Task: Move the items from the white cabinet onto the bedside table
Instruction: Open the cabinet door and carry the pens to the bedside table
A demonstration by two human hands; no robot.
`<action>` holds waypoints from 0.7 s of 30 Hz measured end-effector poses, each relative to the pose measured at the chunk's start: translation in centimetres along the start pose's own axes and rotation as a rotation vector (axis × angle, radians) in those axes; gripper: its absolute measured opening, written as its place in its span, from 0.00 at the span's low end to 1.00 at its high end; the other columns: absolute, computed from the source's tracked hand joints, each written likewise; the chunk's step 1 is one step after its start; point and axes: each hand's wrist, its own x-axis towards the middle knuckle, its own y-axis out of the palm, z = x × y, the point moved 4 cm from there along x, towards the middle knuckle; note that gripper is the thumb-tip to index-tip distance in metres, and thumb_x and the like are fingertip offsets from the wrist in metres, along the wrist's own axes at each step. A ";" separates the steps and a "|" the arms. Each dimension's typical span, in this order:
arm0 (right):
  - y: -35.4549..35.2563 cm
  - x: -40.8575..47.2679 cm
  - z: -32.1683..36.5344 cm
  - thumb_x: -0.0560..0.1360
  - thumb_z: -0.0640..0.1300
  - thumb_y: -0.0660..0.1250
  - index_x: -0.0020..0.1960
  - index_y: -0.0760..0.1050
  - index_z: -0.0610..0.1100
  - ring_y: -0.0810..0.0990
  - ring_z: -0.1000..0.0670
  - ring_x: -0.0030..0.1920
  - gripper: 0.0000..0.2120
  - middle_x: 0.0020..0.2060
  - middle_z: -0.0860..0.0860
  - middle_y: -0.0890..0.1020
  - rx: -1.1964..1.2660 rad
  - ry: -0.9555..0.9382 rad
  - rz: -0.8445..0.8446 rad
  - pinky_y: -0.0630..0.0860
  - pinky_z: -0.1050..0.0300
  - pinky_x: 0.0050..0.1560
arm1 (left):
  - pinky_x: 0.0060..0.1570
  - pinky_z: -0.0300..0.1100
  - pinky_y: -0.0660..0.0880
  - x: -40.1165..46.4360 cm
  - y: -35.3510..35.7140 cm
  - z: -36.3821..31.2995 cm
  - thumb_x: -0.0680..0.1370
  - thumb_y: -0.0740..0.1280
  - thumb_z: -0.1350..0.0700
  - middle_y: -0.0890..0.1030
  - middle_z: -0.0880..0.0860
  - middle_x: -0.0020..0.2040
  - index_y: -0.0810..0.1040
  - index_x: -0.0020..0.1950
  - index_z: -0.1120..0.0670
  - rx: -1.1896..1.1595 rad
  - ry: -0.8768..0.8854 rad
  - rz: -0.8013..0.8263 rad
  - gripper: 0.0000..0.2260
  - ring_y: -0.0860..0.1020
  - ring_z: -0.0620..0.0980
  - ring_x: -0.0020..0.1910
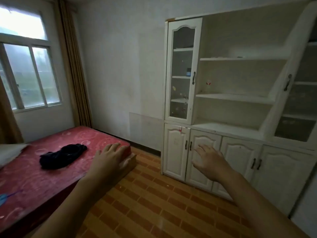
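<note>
The white cabinet [236, 98] fills the right wall, with open shelves in the middle, glass doors at either side and shut doors below. A small blue jar [188, 71] stands behind the left glass door [182, 71]. A small red and white thing [208, 83] sits at the back of an open shelf. My left hand [109, 158] is stretched out, fingers straight, over the corner of the bed. My right hand [210, 162] is held out, fingers spread, in front of the lower doors [203, 158], holding nothing. No bedside table is in view.
A bed with a red mattress [51, 165] takes the left side, with a dark cloth [62, 156] lying on it. Window [29, 74] and curtain [73, 69] are at the far left. Brown tiled floor [154, 203] runs between bed and cabinet.
</note>
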 end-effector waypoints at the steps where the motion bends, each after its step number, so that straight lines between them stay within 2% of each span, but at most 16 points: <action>1: -0.1 1.2 -0.9 0.81 0.64 0.56 0.82 0.59 0.53 0.57 0.46 0.81 0.32 0.82 0.50 0.59 0.005 -0.011 -0.004 0.56 0.40 0.79 | 0.74 0.59 0.61 1.4 0.1 -0.6 0.71 0.38 0.25 0.63 0.50 0.80 0.59 0.80 0.43 -0.025 0.000 -0.001 0.43 0.60 0.54 0.79; 4: -0.6 4.9 -3.9 0.81 0.64 0.56 0.82 0.59 0.53 0.57 0.47 0.81 0.33 0.82 0.50 0.60 -0.001 -0.034 -0.018 0.57 0.39 0.78 | 0.75 0.59 0.61 6.0 0.6 -2.7 0.78 0.48 0.29 0.62 0.50 0.81 0.59 0.80 0.44 0.002 0.004 -0.039 0.34 0.59 0.54 0.79; 6: -0.6 7.3 -5.9 0.81 0.64 0.57 0.81 0.59 0.53 0.58 0.47 0.81 0.32 0.82 0.51 0.60 0.001 -0.048 -0.029 0.57 0.39 0.79 | 0.76 0.60 0.61 9.0 1.4 -4.2 0.80 0.52 0.32 0.61 0.50 0.81 0.58 0.81 0.44 0.020 0.011 -0.055 0.31 0.58 0.54 0.80; 10: -0.7 11.0 -10.0 0.81 0.64 0.57 0.81 0.60 0.54 0.59 0.47 0.80 0.32 0.81 0.50 0.61 -0.010 -0.047 -0.048 0.54 0.41 0.79 | 0.76 0.59 0.59 13.5 2.7 -7.6 0.81 0.54 0.33 0.59 0.50 0.82 0.56 0.82 0.44 0.015 0.004 -0.059 0.31 0.56 0.54 0.81; 21: 0.4 18.1 -17.3 0.81 0.64 0.58 0.80 0.62 0.53 0.59 0.46 0.81 0.31 0.82 0.49 0.61 0.031 -0.011 -0.058 0.56 0.40 0.79 | 0.77 0.57 0.56 23.4 5.1 -13.9 0.82 0.56 0.36 0.57 0.51 0.82 0.55 0.82 0.45 -0.038 0.054 -0.057 0.31 0.54 0.54 0.81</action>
